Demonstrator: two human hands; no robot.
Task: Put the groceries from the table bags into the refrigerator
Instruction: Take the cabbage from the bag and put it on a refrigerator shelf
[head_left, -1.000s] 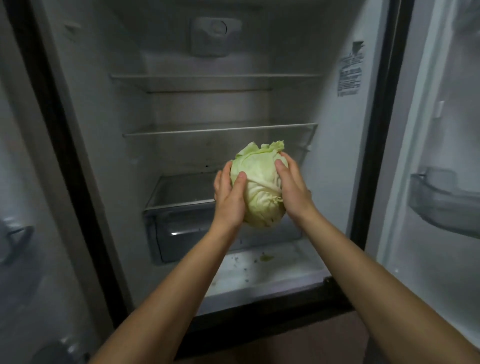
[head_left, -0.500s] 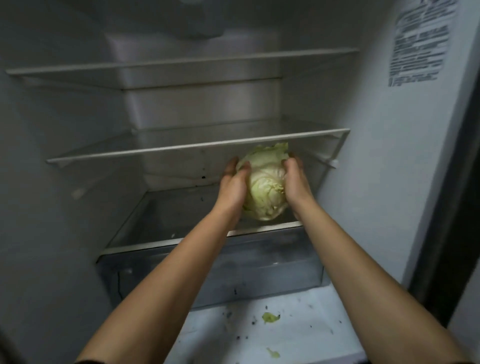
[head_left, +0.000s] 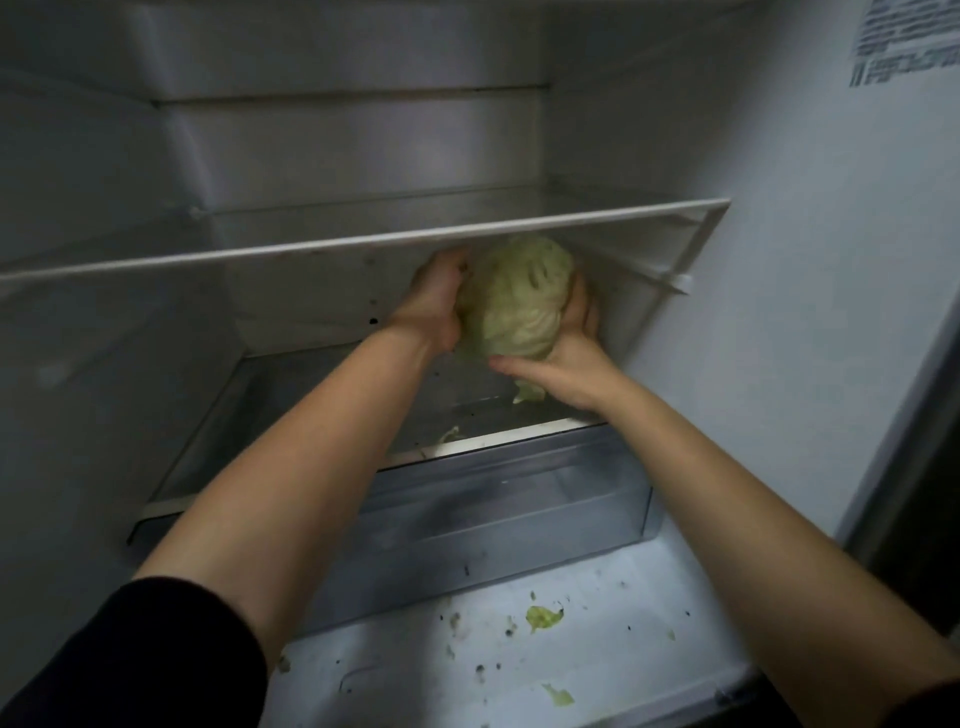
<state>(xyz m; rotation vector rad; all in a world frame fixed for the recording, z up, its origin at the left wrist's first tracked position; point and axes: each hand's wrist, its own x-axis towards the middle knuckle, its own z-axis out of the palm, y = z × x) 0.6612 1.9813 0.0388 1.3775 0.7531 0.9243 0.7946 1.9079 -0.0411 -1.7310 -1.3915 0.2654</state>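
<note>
A pale green cabbage (head_left: 517, 296) is held inside the open refrigerator, just above the glass shelf (head_left: 322, 410) that covers the crisper drawer and under the middle glass shelf (head_left: 363, 240). My left hand (head_left: 434, 301) grips its left side. My right hand (head_left: 563, 364) cups it from below and from the right. A loose leaf (head_left: 530, 392) hangs from the cabbage's underside, close to the shelf. The cabbage's top is partly hidden behind the middle shelf's front rim.
The clear crisper drawer (head_left: 498, 514) sits closed below the lower shelf. The white refrigerator floor (head_left: 519, 660) in front of it carries cabbage scraps (head_left: 543, 617) and dark specks. The right inner wall (head_left: 810, 312) bears a label at top right.
Both hands have pushed the cabbage deeper into the refrigerator, under the middle shelf. My right hand has shifted from its side to beneath it. The camera has moved closer.
</note>
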